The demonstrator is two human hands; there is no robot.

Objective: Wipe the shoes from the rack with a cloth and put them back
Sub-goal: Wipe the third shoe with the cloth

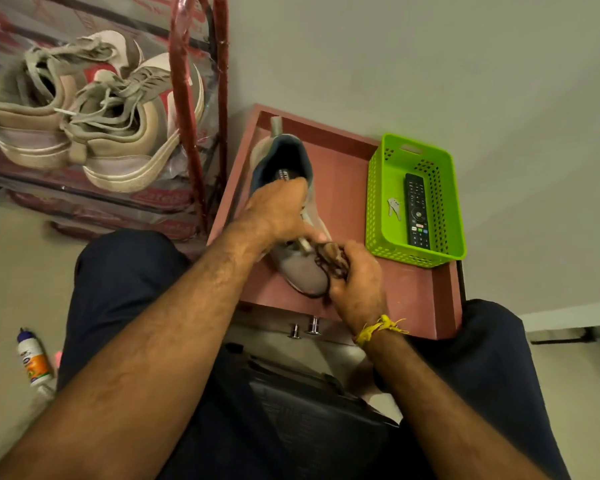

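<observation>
Dark trouser legs [125, 306] fill the near edge, and between them both forearms reach out to a pink-red low table [413, 299] by the pale wall. On that table lies a grey fabric sneaker with a blue lining [298, 271], heel far, toe near. Left hand [278, 213] grips across the laces and tongue, fingers curled over the upper, pinning the shoe down. Right hand [355, 289] is clenched round a bunched brown cloth [331, 258], pressed against the right side of the toe, a yellow thread [378, 329] tied at that wrist.

Risks now, as I read it. The cloth is wadded tight, so only a small patch touches; streaks could be left on the toe. Loose dark strands trail from the cloth under the toe and could snag. The shoe sits near the table's front edge, so a hard stroke toward the body could push it off if the left hand slackens.

Just right of the shoe stands a bright green perforated plastic basket [378, 188] holding a black remote control [417, 211] and small keys [394, 207]; a wide swing of the right elbow could knock it.

Far left, the red metal shoe rack [187, 98] holds a beige laced pair of sneakers [94, 123], toes overhanging, so replacing this one could nudge them. Near left on the floor, a small white bottle [33, 358] lies within a knee's reach
</observation>
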